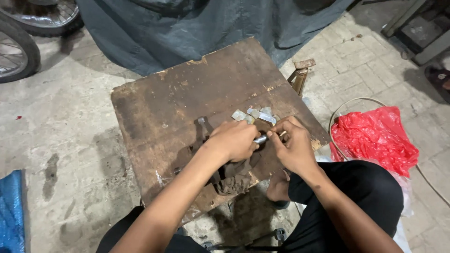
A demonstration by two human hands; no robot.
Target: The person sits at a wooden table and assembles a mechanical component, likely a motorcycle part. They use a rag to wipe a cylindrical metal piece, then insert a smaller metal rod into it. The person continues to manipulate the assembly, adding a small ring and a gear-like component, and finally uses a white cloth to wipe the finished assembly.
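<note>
Metal, so that little silver rod [260, 139] looks stiff, light, probably greasy; your left hand [233, 141] and right hand [294, 145] both pinch its ends over the wooden bench [178, 103].

metal piece [260, 139] mostly hidden between hands

Left hand [233, 140]: curled, knuckles up, fingers closed, near the middle.
Right hand [291, 144]: fingertips pinched, touching the left.
Forearms: reached in from near edge.
</note>
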